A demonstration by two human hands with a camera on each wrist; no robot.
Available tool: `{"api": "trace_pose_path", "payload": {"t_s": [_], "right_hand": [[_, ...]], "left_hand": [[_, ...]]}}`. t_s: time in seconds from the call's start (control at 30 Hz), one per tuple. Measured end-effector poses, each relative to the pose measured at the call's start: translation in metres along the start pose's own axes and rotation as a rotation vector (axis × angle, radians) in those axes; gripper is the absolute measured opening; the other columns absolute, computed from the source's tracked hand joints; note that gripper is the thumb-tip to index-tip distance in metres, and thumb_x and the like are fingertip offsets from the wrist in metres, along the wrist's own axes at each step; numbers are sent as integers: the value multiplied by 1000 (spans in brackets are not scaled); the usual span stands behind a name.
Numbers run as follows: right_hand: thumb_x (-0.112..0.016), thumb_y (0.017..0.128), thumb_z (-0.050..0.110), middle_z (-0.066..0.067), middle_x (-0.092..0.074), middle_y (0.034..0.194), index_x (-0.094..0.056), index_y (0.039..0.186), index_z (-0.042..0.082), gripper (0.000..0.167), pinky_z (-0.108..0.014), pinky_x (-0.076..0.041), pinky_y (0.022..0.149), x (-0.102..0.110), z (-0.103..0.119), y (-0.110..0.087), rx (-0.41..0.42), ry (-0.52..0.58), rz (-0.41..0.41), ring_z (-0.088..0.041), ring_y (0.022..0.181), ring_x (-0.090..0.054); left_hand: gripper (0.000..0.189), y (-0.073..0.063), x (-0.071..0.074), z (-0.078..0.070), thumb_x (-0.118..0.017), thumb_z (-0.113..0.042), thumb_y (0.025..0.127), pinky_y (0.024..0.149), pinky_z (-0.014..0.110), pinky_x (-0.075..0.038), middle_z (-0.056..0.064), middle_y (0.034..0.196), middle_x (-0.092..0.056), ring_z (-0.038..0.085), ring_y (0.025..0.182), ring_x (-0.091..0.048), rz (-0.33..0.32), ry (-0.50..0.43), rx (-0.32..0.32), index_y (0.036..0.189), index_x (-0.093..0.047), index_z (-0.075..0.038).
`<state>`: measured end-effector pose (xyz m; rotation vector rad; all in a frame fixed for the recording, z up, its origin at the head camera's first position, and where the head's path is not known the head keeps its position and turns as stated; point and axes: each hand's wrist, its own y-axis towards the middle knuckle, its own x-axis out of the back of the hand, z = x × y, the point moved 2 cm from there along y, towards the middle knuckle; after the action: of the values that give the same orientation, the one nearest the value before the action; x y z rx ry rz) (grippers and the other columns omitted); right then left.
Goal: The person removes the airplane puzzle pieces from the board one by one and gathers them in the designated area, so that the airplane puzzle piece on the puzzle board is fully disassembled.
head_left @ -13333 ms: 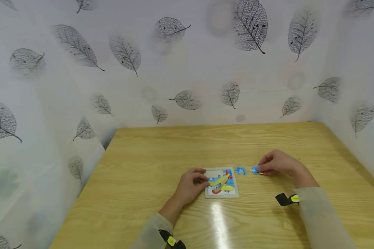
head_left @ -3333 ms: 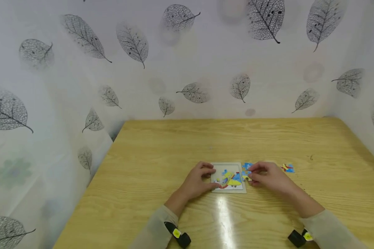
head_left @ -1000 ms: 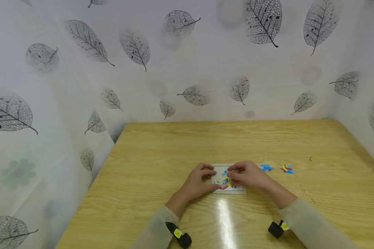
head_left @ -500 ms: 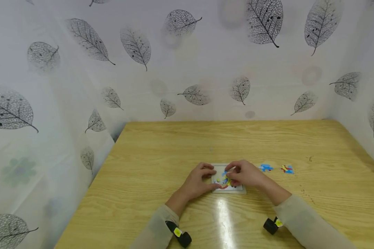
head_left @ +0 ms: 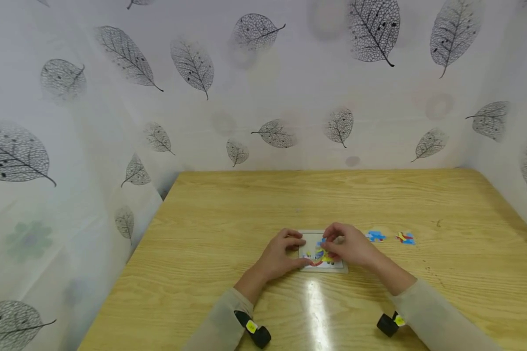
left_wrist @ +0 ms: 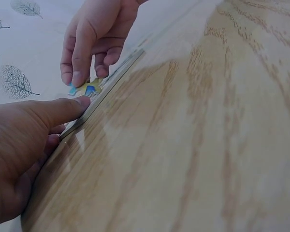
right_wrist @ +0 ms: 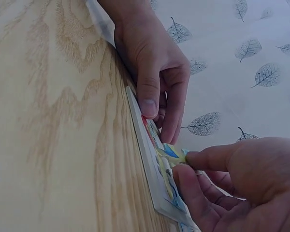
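My left hand [head_left: 277,256] holds the left side of a small jigsaw puzzle board [head_left: 309,232], its thumb on the face near the lower left corner. In the right wrist view, the board's pale edge [right_wrist: 152,181] rests on the wooden table. My right hand [head_left: 352,245] is over the board, pinching a yellow and blue jigsaw piece [right_wrist: 176,155] between thumb and fingertips. The piece is tilted, close over the board. Other pieces with a yellow and red plane picture lie in the board's lower part, partly hidden by the right hand. Its upper left shows bare backing.
Right of the board, a blue jigsaw piece [head_left: 376,236] and a red, yellow and blue piece [head_left: 406,238] lie loose on the wooden table [head_left: 246,209]. A leaf-printed white curtain [head_left: 272,87] surrounds the table's back and sides.
Since 3.3 s ago my right hand has moved left from beside the board to over it with a piece. In the last second it shifts only slightly; my left hand stays put.
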<state>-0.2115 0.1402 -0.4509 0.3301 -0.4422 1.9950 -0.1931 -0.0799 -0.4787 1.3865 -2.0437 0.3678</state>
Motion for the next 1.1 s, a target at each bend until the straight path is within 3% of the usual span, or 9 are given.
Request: {"api": "trace_pose_path", "payload": {"t_s": [0.2, 0.33, 0.67, 0.9, 1.1], "right_hand": [[-63, 97, 10, -15, -60, 92, -56, 121, -3, 28, -31, -54, 58, 6, -3, -8, 83, -2, 31, -21, 68, -62], [-61, 99, 7, -18, -58, 101, -59, 128, -3, 31, -30, -58, 66, 11, -6, -15, 98, 23, 56, -21, 80, -68], [-65, 97, 10, -20, -57, 106, -57, 128, -9, 38, -30, -61, 77, 18, -18, -34, 6, 214, 1, -18, 87, -72], [-63, 98, 8, -20, -59, 113, -53, 131, -11, 39, -30, -60, 81, 27, -32, -43, -75, 251, -60, -18, 91, -71], [-63, 97, 7, -14, -58, 109, -51, 132, -12, 41, -31, -60, 82, 38, -40, -49, -121, 278, -121, -17, 91, -72]], "left_hand": [[51, 0, 0, 0, -84, -33, 82, 99, 30, -51, 2, 129, -57, 17, 115, -61, -11, -6, 14, 121, -70, -4], [51, 0, 1, 1, -84, -33, 82, 100, 29, -51, 1, 129, -57, 17, 115, -62, -7, -9, 25, 121, -70, -4], [50, 0, -3, 1, -85, -30, 80, 98, 25, -51, 1, 129, -57, 14, 111, -61, -4, -17, 34, 121, -70, -5], [52, 0, -3, 2, -84, -35, 81, 101, 27, -49, -2, 130, -56, 14, 117, -58, 6, 7, 51, 123, -70, -8], [51, -1, -3, 3, -83, -35, 81, 100, 25, -50, -3, 130, -56, 12, 115, -58, 4, 7, 60, 123, -70, -8]]}}
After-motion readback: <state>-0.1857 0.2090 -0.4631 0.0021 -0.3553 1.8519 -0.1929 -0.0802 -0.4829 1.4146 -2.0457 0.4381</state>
